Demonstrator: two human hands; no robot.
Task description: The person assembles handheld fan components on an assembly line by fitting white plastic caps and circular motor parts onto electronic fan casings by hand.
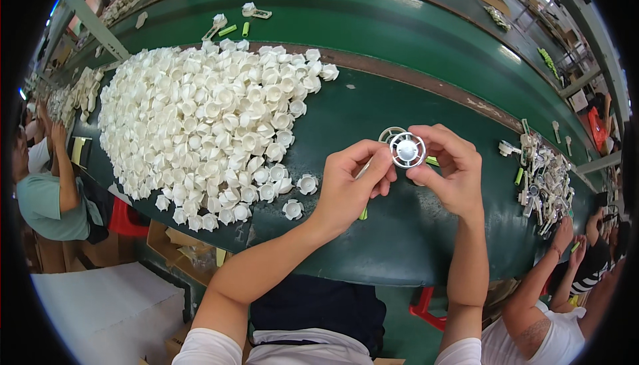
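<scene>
Both hands are raised over the green work table in front of me, close together. Between their fingertips is a small silver round spoked piece (407, 151) with a solid hub, like a mini fan's front grille. A second round frame (391, 133) shows just behind it. My right hand (454, 165) pinches the spoked piece by its right rim. My left hand (358, 177) is closed, thumb and forefinger at the left of the piece, around a pale narrow part mostly hidden by the fingers. A bright green bit (432, 161) shows behind my right fingers.
A large heap of white petal-shaped cups (200, 125) covers the table's left, with loose cups (292, 209) near my left forearm. Silver assembled parts (544, 182) are piled at right, by a co-worker's hand (564, 233). Green cylinders (227, 30) lie beyond the heap. A raised edge strip (399, 85) borders the green belt (319, 15).
</scene>
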